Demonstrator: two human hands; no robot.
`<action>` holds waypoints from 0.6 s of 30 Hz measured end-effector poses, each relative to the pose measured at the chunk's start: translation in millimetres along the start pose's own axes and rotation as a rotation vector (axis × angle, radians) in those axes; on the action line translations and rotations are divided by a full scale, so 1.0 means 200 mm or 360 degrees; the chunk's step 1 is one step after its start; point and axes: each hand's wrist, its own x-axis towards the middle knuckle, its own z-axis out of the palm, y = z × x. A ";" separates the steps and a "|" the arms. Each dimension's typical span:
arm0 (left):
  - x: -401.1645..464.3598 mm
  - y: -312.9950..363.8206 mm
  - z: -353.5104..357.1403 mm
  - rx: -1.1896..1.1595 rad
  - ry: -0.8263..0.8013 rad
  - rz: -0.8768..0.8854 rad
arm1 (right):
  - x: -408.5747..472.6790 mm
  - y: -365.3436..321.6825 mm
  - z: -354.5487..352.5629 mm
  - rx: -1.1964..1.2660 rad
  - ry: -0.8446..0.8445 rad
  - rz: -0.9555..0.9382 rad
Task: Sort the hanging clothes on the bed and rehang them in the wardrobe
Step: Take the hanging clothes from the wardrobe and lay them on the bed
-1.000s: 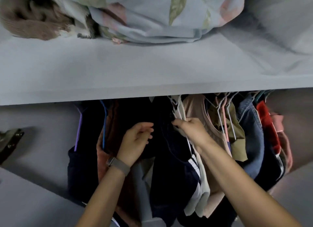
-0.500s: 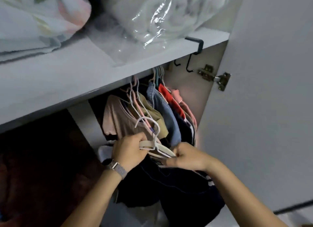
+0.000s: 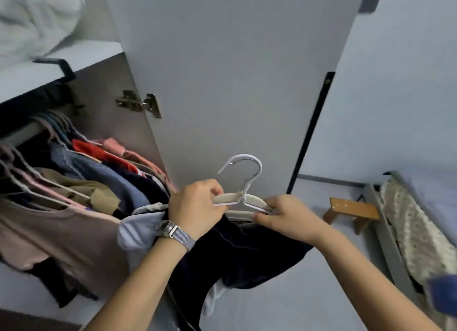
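Hangers (image 3: 243, 202) now clear of the wardrobe (image 3: 103, 103), both hands' fingers (image 3: 215, 191) curled round them

White hangers (image 3: 241, 202) with dark navy garment (image 3: 249, 254) drooping, beside wardrobe's hung clothes (image 3: 81, 182)

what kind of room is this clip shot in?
Most likely a home bedroom. An open wardrobe holds clothes on hangers along a rail, a bed frame with bedding shows at the right edge, and both hands carry a dark garment on a white hanger.
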 end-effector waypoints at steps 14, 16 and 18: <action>-0.05 1.62 0.80 -0.0161 -0.0370 0.0766 | -1.14 1.34 -0.63 0.0015 0.0766 0.0542; -0.10 1.90 0.90 -0.0225 -0.0408 0.0872 | -1.35 1.49 -0.71 0.0001 0.0956 0.0658; -0.16 2.15 0.99 -0.0302 -0.0476 0.0966 | -1.54 1.62 -0.76 -0.0052 0.1111 0.0783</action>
